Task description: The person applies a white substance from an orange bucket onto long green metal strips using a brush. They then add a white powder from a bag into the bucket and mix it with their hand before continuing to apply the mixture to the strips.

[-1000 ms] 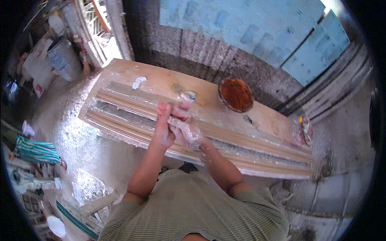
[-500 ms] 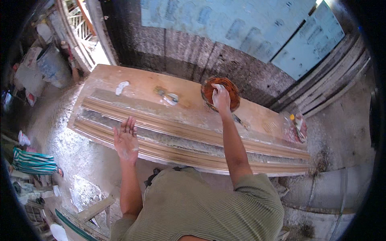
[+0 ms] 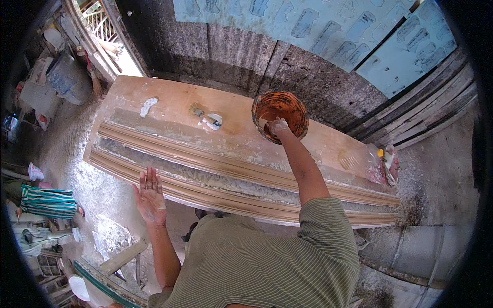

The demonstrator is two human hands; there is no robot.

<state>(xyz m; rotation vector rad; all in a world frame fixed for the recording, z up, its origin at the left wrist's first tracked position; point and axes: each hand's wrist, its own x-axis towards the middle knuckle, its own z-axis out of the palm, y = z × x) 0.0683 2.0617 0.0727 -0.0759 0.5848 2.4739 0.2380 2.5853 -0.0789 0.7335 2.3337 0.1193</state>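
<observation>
My left hand (image 3: 150,199) is raised palm up before the near edge of the work table, its fingers stretched out and whitish residue on the palm. It holds nothing. My right hand (image 3: 278,126) reaches into a bucket (image 3: 260,132), orange inside with a dark, stained rim, that stands on the far side of the table. White residue coats this hand too. Its fingers are partly hidden in the bucket, so their grip does not show. Between the hands and below them run long brown grooved mouldings (image 3: 215,162), side by side on the table.
The wooden table top (image 3: 169,92) bears a white curved piece (image 3: 149,107), a paintbrush (image 3: 196,110) and a bottle with a yellow cap (image 3: 380,153). A corrugated wall (image 3: 231,51) rises behind. A large drum (image 3: 71,79) and a person in striped clothing (image 3: 47,201) are at the left.
My right hand, closed above the bucket before, has gone lower into it and its fingers are less visible. My left hand has shifted slightly left and down, still open. The view has moved a little.
</observation>
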